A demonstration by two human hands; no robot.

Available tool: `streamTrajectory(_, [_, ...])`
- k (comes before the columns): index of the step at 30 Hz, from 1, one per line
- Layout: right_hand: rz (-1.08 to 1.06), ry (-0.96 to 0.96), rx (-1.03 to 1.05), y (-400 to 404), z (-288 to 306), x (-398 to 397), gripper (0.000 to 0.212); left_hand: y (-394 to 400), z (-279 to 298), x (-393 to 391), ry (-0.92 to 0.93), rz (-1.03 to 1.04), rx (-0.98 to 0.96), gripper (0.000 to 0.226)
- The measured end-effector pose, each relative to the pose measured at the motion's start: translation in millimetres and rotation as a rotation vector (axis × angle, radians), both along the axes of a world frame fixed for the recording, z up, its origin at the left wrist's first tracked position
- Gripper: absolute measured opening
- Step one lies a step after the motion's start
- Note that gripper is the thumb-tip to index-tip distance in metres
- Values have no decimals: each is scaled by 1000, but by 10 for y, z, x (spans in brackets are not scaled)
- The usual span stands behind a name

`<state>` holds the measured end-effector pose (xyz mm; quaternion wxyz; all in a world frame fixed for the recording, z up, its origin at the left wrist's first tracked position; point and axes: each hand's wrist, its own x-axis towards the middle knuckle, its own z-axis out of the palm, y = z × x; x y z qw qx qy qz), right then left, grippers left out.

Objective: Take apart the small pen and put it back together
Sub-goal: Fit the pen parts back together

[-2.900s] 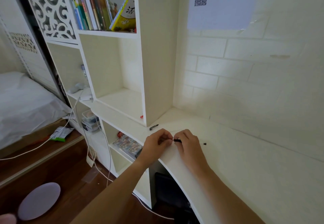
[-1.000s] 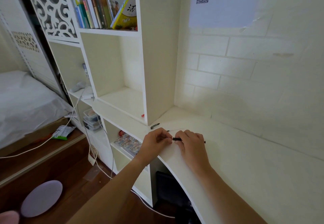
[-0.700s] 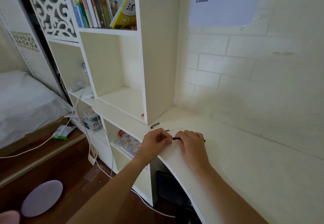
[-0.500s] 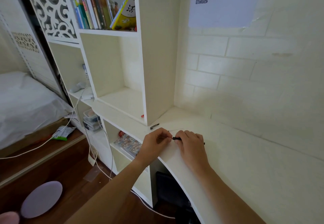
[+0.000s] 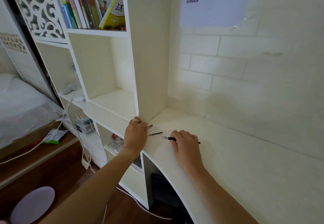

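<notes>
My right hand (image 5: 185, 145) rests on the white desk (image 5: 236, 162) and grips the black pen barrel (image 5: 171, 138). The barrel's silver tip points left and its back end sticks out past my little finger. A thin black refill (image 5: 155, 133) lies loose on the desk between my hands. My left hand (image 5: 136, 132) is at the foot of the shelf upright, its fingertips closed on the near end of the black pen cap (image 5: 150, 126), which lies on the desk.
A white bookshelf (image 5: 149, 57) stands just behind my left hand, with books (image 5: 91, 4) up top. The brick-pattern wall (image 5: 245, 83) carries a taped sheet (image 5: 210, 1). The desk's curved front edge (image 5: 157, 164) drops to the floor, where cables (image 5: 84, 153) and a purple stool (image 5: 33, 202) sit.
My hands have separated. The left hand moved up and left from the pen to the cap by the shelf. The refill now lies on the desk. The right hand keeps the barrel.
</notes>
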<state>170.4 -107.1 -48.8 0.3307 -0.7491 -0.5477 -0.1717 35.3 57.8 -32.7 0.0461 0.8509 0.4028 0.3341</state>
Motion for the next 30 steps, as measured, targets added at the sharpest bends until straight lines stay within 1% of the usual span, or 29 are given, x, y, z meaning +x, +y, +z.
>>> streamTrajectory(4, [0, -5, -5, 1, 0, 1, 10, 2, -15, 49, 108, 36, 33, 22])
streamTrajectory(6, [-5, -6, -6, 0, -1, 6, 11, 13, -30, 61, 130, 38, 33, 20])
streamTrajectory(9, [-6, -7, -11, 5, -1, 9, 11, -5, -31, 64, 93, 3, -36, 12])
streamTrajectory(11, [-9, -3, -17, 6, 1, 13, 11, -44, -12, 49, 77, -25, -46, 6])
streamTrajectory(14, [-10, 1, -14, -1, 8, 14, 10, -122, 44, 24, 11, -58, -9, 8])
streamTrajectory(16, [-11, 4, -13, -4, 14, 17, 8, -226, 55, 26, -34, -126, -7, 10])
streamTrajectory(19, [-33, 13, -12, 2, 18, 14, 5, -440, -21, 27, -30, -235, -34, 9])
streamTrajectory(23, [-56, 14, -13, 7, 15, 10, 5, -501, -57, 7, -80, -250, -116, 12])
streamTrajectory(30, [-34, 20, -17, -17, 42, -20, 8, -507, -68, -20, -77, -299, -157, 13])
